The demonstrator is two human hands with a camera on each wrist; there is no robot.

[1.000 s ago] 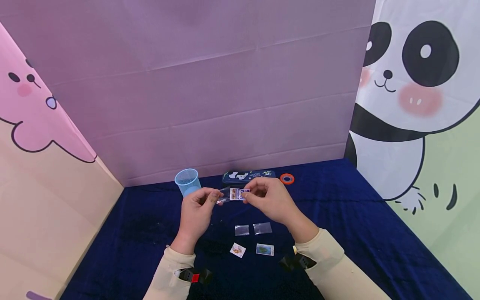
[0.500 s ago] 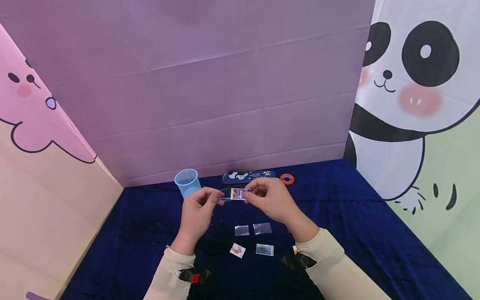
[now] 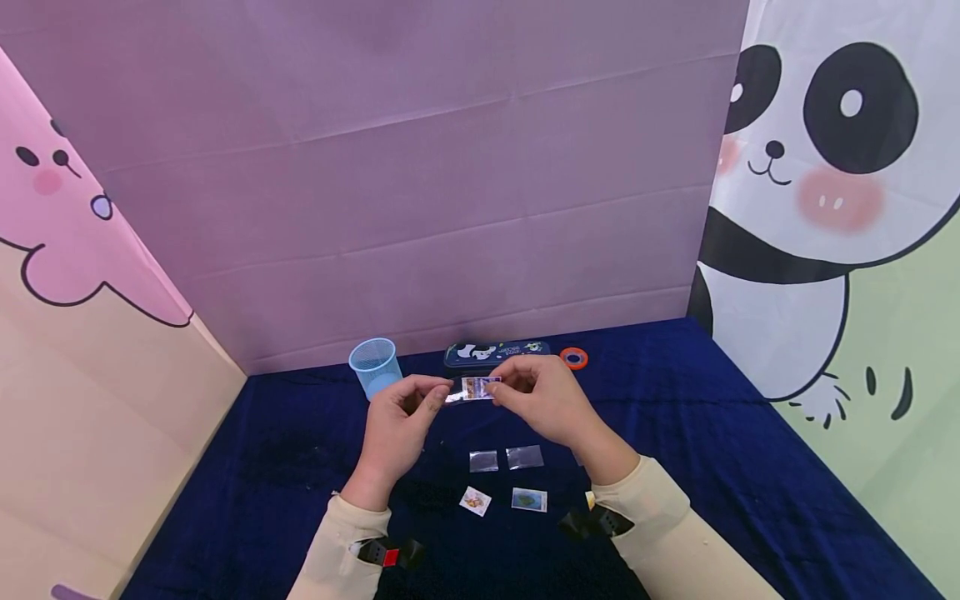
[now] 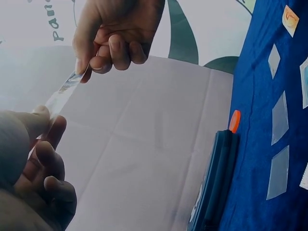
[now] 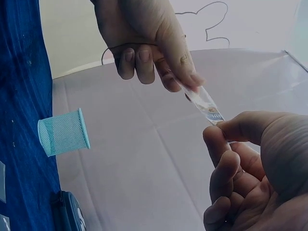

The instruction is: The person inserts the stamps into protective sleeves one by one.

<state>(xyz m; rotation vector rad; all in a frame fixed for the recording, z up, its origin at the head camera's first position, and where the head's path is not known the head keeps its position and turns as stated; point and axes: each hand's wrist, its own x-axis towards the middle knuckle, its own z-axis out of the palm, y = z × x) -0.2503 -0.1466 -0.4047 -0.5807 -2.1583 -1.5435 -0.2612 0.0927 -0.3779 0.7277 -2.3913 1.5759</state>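
Observation:
Both hands are raised over the table at a small printed card point(image 3: 474, 388) with clear plastic film around it, like a small bag. My left hand point(image 3: 396, 425) pinches the clear end of this plastic bag point(image 3: 454, 393) between thumb and index finger. At the card end, my right hand point(image 3: 546, 404) pinches it between thumb and index finger, covering its right edge. The right wrist view shows the bag point(image 5: 204, 103) stretched between the two thumbs. Below the hands lie two flat clear bags point(image 3: 483, 461) and two picture cards point(image 3: 530, 499).
A light blue mesh cup point(image 3: 375, 367) stands at the back left. Behind the hands lie a dark blue panda pencil case point(image 3: 495, 353) and an orange-red tape roll point(image 3: 573, 358). Near the right sleeve, an orange picture card point(image 4: 290, 20) lies on the blue cloth point(image 3: 285, 483).
My left thumb and index finger have shifted slightly right along the clear end of the bag, so less film shows between the hands. My right hand keeps its hold.

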